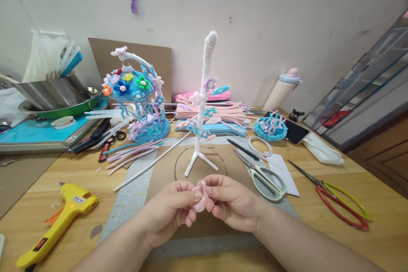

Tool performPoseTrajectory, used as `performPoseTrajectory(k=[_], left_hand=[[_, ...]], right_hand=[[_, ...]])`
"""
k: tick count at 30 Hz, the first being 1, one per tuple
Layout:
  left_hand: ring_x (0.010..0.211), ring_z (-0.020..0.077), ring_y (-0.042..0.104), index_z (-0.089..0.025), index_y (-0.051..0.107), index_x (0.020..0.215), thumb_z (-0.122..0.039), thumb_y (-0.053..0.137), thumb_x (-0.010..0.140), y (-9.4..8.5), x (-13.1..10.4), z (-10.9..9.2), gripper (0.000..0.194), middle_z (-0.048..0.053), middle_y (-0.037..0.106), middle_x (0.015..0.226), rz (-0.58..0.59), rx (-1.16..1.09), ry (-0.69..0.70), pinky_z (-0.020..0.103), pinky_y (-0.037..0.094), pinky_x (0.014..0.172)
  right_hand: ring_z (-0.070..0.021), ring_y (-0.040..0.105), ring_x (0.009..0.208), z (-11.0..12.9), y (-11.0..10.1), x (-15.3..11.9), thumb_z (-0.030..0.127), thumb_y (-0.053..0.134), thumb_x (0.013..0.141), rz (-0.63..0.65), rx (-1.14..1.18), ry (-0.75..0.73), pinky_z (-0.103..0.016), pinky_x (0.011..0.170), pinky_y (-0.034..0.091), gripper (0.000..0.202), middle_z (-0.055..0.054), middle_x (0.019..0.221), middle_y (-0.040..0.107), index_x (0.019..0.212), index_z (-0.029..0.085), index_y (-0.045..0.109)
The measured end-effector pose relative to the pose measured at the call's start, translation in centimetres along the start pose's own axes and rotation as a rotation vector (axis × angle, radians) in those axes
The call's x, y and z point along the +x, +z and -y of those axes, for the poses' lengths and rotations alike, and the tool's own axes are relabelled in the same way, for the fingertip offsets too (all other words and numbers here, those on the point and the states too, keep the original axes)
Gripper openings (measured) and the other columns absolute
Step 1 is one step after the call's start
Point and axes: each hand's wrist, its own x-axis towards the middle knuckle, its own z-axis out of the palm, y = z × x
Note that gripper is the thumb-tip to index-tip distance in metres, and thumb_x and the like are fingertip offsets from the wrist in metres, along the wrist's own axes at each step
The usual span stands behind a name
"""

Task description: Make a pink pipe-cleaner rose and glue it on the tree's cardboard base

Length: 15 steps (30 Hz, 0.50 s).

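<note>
Both hands meet low in the middle of the head view, just in front of a white wrapped stand. My left hand [175, 204] pinches one side of a small pale pink pipe cleaner loop [199, 205], thumb on top. With thumb and fingertips, my right hand [231, 197] grips the loop's other side; fingers hide part of it. Behind them, the white pipe cleaner stem [206, 61] stands upright on splayed legs, with lilac, pink and blue flowers along it. Under the hands lies a brown cardboard sheet [165, 178] with a drawn circle.
A yellow glue gun [68, 212] lies at left. White-handled scissors [267, 182] and red-and-yellow scissors [338, 204] lie at right. Behind are a blue flowered ornament [135, 89], pipe cleaner bundles [212, 112], a round blue piece [270, 129], a phone [296, 131] and a bottle [282, 89].
</note>
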Motion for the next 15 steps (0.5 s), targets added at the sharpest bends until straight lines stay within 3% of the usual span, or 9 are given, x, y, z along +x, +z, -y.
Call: performPoseTrajectory(k=[6, 9, 15], left_hand=[[0.042, 0.0, 0.048, -0.009, 0.062, 0.065, -0.028, 0.078, 0.071, 0.01, -0.15, -0.28, 0.025, 0.002, 0.063, 0.062, 0.064, 0.012, -0.032, 0.008, 0.04, 0.04], [0.042, -0.0001, 0.048, -0.01, 0.061, 0.065, -0.029, 0.079, 0.07, 0.0, -0.09, -0.23, 0.026, 0.002, 0.064, 0.061, 0.057, 0.021, -0.018, 0.008, 0.039, 0.04], [0.042, 0.0056, 0.054, -0.014, 0.055, 0.064, -0.037, 0.083, 0.062, 0.23, 0.15, 0.27, 0.036, 0.0, 0.065, 0.056, -0.155, 0.17, 0.16, 0.013, 0.042, 0.04]], right_hand=[[-0.0084, 0.068, 0.057, 0.16, 0.1, -0.32, 0.022, 0.076, 0.076, 0.082, -0.071, -0.007, -0.012, 0.053, 0.054, 0.021, -0.005, 0.066, 0.071, 0.087, 0.009, 0.064], [-0.01, 0.068, 0.057, 0.15, 0.37, -0.32, 0.024, 0.076, 0.075, 0.05, -0.118, -0.063, -0.013, 0.052, 0.054, 0.023, -0.005, 0.065, 0.071, 0.086, 0.01, 0.062], [-0.0109, 0.068, 0.054, -0.16, 0.75, -0.14, 0.029, 0.077, 0.073, -0.139, -0.236, -0.191, -0.015, 0.05, 0.053, 0.027, -0.006, 0.063, 0.072, 0.082, 0.012, 0.058]])
